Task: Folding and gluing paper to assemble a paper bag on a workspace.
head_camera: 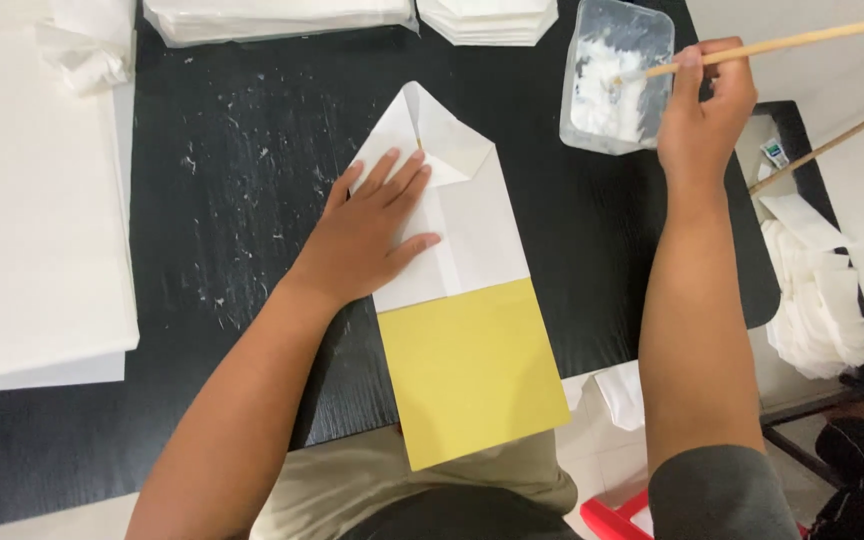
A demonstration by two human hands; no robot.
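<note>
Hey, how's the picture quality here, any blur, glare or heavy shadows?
Head view: even, soft light, sharp throughout; left hand casts only a faint shadow on the white paper; mild sheen on the black table; right hand and stick crisp, no motion blur.

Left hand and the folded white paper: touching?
Touching. The head view shows the left hand lying flat, palm down, on the folded white paper, fingers spread across it.

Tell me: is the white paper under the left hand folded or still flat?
Folded. The white paper shows creases and flaps meeting in a point at its top; the left hand presses flat on it.
</note>
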